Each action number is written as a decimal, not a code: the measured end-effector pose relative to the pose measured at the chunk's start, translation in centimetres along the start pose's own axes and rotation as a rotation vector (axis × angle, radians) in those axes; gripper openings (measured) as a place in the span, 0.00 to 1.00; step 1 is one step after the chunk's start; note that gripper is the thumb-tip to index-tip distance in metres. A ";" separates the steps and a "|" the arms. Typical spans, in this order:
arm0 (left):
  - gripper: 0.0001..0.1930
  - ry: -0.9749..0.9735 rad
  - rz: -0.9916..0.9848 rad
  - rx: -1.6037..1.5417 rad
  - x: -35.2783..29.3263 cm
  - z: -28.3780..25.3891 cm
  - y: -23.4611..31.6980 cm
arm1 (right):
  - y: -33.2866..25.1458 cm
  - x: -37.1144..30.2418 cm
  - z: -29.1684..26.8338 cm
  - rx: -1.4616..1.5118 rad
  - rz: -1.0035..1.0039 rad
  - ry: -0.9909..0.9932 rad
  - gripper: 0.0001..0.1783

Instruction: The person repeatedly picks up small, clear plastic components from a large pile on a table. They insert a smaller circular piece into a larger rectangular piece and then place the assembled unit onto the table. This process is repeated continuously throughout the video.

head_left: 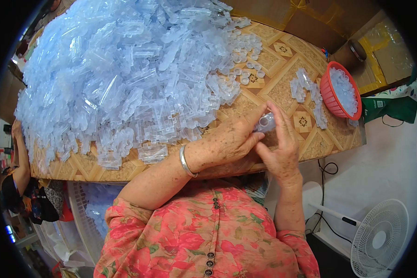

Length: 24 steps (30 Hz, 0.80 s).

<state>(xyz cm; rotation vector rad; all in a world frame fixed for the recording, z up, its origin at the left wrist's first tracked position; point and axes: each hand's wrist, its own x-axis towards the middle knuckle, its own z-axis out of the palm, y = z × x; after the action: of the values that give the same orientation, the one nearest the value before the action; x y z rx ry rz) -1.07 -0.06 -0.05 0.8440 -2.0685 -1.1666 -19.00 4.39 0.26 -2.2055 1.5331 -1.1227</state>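
My left hand [236, 141], with a silver bangle on its wrist, is closed with its fingertips on a small transparent plastic piece [264, 123] with a round ring-like end. From the other side my right hand [282, 150] wraps long fingers around the same piece, its thumb just below. Both hands meet over the table's near edge, and part of the piece is hidden between them. Beyond my left hand rises a large heap of transparent plastic pieces [120, 83]. Several small round plastic caps [243, 76] lie loose to the heap's right.
A red plastic basket [328, 99] of small transparent parts stands at the right of the patterned table [282, 65], beside a few loose plastic pieces [316, 99]. Cardboard boxes [264, 11] border the back. A white fan [379, 238] is at lower right; another person's arm [21, 162] shows far left.
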 end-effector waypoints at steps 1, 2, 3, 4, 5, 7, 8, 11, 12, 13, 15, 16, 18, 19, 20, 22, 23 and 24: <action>0.31 0.014 0.026 -0.001 -0.1 -0.1 -0.3 | 0.1 0.2 -0.6 0.043 0.008 -0.050 0.46; 0.29 0.025 0.072 -0.013 0.0 -0.5 -0.5 | -0.2 0.5 -1.0 0.084 0.008 -0.024 0.39; 0.29 0.024 0.079 -0.022 0.2 -0.5 -0.7 | 0.2 0.3 -1.3 0.097 0.030 -0.015 0.36; 0.28 0.024 0.085 -0.031 0.3 -0.5 -1.0 | 0.7 0.0 -1.5 0.111 0.052 -0.005 0.32; 0.28 0.024 0.091 -0.039 0.2 -0.4 -1.2 | 1.1 -0.3 -1.6 0.125 0.074 0.004 0.29; 0.27 0.074 0.121 0.012 0.4 0.0 -0.9 | 1.2 -0.8 -1.2 0.149 0.110 0.062 0.22; 0.27 0.100 0.135 0.039 0.4 0.1 -0.8 | 1.5 -1.0 -1.1 0.164 0.119 0.065 0.22; 0.24 0.121 0.219 0.213 0.8 0.4 -1.5 | 2.3 -1.9 -0.4 0.264 0.223 0.060 0.21; 0.23 0.129 0.223 0.218 0.7 0.5 -1.7 | 2.3 -2.0 -0.2 0.313 0.269 0.053 0.21; 0.22 0.136 0.228 0.223 0.6 0.7 -2.0 | 2.2 -1.8 -0.4 0.257 0.251 0.023 0.21; 0.20 0.135 0.220 0.229 0.7 0.8 -2.0 | 1.7 -1.2 -1.1 0.140 0.214 -0.036 0.20; 0.20 0.127 0.208 0.230 0.7 0.7 -1.9 | 1.9 -1.1 -1.2 0.144 0.217 -0.055 0.20; 0.19 0.120 0.202 0.245 0.7 0.8 -1.9 | 2.2 -0.9 -1.4 0.154 0.219 -0.095 0.20; 0.18 0.121 0.209 0.259 0.7 0.8 -2.1 | 2.4 -0.8 -1.4 0.120 0.164 -0.100 0.20; 0.18 0.123 0.215 0.273 0.6 0.9 -2.1 | 2.7 -0.7 -1.3 0.086 0.109 -0.105 0.20; 0.16 0.115 0.203 0.309 0.7 0.9 -2.1 | 2.9 -0.3 -1.3 0.044 0.057 -0.129 0.20; 0.15 0.111 0.196 0.328 0.7 0.9 -2.1 | 2.7 0.1 -1.5 0.036 0.058 -0.149 0.19; 0.15 0.122 0.196 0.332 0.7 0.9 -2.1 | 2.5 0.4 -1.7 0.025 0.060 -0.169 0.19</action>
<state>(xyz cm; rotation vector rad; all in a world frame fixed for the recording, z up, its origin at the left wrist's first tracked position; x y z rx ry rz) -1.68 -0.99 -2.17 0.8165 -2.2173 -0.6613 -21.91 3.37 0.15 -2.1613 1.4956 -0.9082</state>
